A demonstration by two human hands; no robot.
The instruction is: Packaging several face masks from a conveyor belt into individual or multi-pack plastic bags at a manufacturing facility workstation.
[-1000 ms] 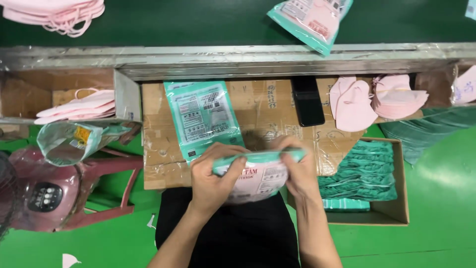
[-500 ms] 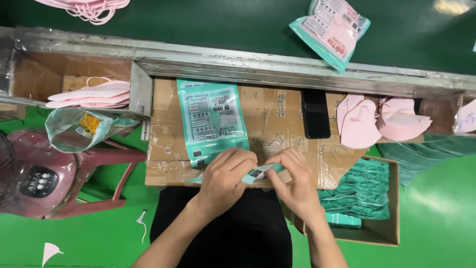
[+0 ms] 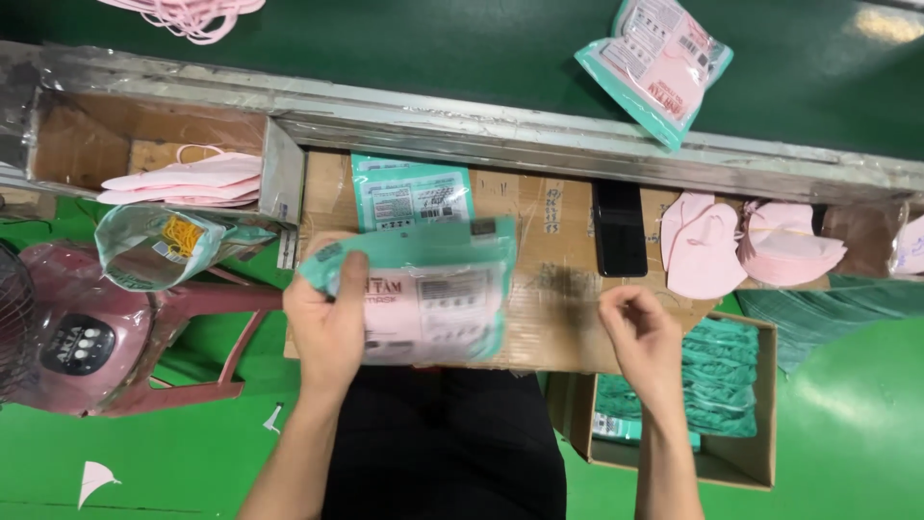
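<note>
Seen from above, a person works at a cardboard sheet [image 3: 568, 318] laid as a work surface. At far left sit a pink fan [image 3: 58, 332] and a crumpled clear bag [image 3: 168, 246], with a stack of pink masks [image 3: 183, 178] in a box behind. The left hand [image 3: 327, 323] comes up from the lower edge, forearm angled inward, and grips a teal and pink mask packet [image 3: 433, 299] by its left end, thumb lying over the front. The packet stretches to the right of that hand, held flat just above the cardboard and partly covering a second teal packet [image 3: 409, 193] behind it. Further right a dark phone [image 3: 619, 229] lies on the cardboard. The right hand [image 3: 645, 337] hovers apart from the packet, holding nothing, its fingers loosely curled inward. Beyond it lie loose pink masks [image 3: 703, 246], and below them a cardboard box [image 3: 760, 404] of teal packets. Another filled packet [image 3: 659, 63] rests on the green belt [image 3: 433, 48] at top.
</note>
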